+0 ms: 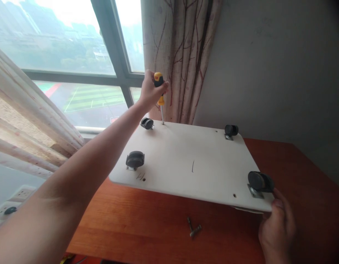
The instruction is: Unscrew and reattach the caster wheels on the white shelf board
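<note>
A white board lies with several black caster wheels pointing up near its corners. My left hand is wrapped round a yellow and black screwdriver, which stands upright with its tip at a screw near the board's far left edge. At the near right corner, my right hand grips the edge of the board, thumb beside a caster and other fingers partly hidden. Two holes show along the near edge, and pen marks are on the surface.
The board rests above a reddish-brown wooden table. Metal bolts lie on the table before the board. Behind are a window, a patterned curtain and a grey wall. A socket panel is at the lower left.
</note>
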`<action>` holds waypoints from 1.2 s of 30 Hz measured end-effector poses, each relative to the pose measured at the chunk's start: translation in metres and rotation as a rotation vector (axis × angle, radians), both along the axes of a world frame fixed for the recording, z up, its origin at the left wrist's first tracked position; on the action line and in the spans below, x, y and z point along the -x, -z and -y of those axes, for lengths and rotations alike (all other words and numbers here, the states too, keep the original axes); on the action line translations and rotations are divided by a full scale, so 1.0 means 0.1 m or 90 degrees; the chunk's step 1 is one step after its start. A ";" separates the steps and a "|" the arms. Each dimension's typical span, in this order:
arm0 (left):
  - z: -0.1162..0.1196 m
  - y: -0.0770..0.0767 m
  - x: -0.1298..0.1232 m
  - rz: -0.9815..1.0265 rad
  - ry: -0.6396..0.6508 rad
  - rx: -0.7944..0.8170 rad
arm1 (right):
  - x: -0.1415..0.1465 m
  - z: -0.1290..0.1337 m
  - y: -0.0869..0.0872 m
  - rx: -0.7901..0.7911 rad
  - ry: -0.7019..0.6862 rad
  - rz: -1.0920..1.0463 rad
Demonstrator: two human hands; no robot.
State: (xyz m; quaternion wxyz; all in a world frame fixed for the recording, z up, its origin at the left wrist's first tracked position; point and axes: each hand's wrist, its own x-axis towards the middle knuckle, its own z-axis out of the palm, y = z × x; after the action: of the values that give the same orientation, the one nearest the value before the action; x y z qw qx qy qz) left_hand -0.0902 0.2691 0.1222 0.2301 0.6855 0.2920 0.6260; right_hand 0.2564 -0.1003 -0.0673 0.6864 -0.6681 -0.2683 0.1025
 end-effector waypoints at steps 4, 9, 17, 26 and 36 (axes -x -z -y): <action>0.02 0.04 0.03 0.006 0.008 0.015 | -0.02 0.01 0.01 0.009 -0.002 0.043; 0.03 0.02 0.03 -0.013 0.051 0.035 | 0.00 0.02 -0.02 0.014 -0.016 0.059; 0.04 -0.04 0.06 -0.021 0.023 0.026 | 0.00 0.01 0.01 0.010 -0.009 0.058; 0.04 0.01 0.03 -0.041 0.011 -0.004 | -0.05 -0.02 0.08 0.029 0.018 0.038; 0.12 0.00 0.03 -0.048 -0.070 -0.048 | -0.02 -0.01 0.00 0.038 0.000 0.090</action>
State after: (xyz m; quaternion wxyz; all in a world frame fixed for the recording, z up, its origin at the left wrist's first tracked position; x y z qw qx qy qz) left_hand -0.0930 0.2568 0.1218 0.1583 0.6996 0.3137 0.6221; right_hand 0.2581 -0.0993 -0.0677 0.6455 -0.6939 -0.3128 0.0627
